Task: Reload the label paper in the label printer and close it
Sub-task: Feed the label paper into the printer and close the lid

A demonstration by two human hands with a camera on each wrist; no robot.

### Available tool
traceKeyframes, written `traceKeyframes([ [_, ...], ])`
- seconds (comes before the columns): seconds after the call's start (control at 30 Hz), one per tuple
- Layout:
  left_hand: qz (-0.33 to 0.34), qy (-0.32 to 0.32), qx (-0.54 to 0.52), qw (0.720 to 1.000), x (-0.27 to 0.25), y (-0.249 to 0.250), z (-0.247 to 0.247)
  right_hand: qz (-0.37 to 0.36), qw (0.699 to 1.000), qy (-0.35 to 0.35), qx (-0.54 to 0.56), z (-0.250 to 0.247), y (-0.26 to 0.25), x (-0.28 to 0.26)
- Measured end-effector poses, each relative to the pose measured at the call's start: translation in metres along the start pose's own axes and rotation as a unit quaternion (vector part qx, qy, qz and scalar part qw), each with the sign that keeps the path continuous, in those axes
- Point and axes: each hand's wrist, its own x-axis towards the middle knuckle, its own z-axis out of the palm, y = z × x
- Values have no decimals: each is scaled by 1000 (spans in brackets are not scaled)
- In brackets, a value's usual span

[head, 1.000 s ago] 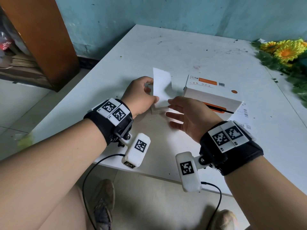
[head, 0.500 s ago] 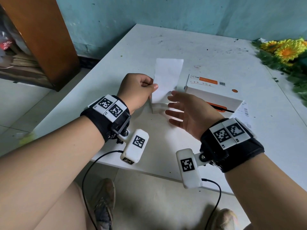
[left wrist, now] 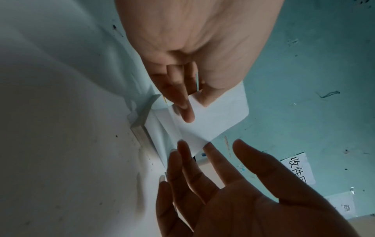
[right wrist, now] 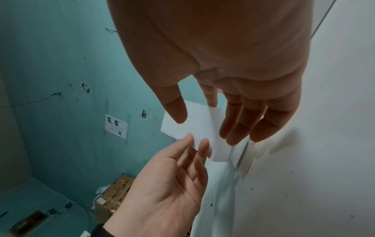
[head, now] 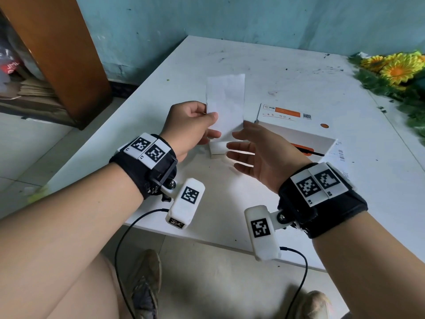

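Note:
A white strip of label paper (head: 226,100) stands upright from a small folded stack (head: 218,149) on the white table (head: 253,65). My left hand (head: 210,118) pinches the strip's left edge between thumb and forefinger; in the left wrist view the left hand's pinch (left wrist: 194,102) sits on the paper (left wrist: 219,118). My right hand (head: 243,148) hovers beside the strip with its fingers spread and straight, holding nothing. Whether its thumb touches the paper (right wrist: 202,126) I cannot tell. A white box-shaped label printer (head: 294,132) with orange markings lies just right of my hands.
Yellow artificial flowers (head: 395,67) fill the table's far right corner. A printed slip (head: 340,153) lies at the printer's right end. A brown wooden cabinet (head: 57,54) stands on the floor to the left. The table's front edge runs just under my wrists.
My left hand has drawn the paper strip upward, so it stands taller and unfolded. My right hand has let the paper go and spread its fingers beside it.

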Motion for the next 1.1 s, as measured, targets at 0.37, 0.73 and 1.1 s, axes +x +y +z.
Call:
traceKeyframes([
  [0.37, -53, 29, -76, 995, 10, -5, 6, -235, 949, 167, -126, -28, -34, -6],
  [0.73, -72, 11, -55, 996, 12, -11, 16, -93, 888, 212, -396, -93, -34, 8],
  [1.1, -101, -11, 4, 995, 8, -16, 33, -70, 821, 222, -521, -109, -35, 6],
])
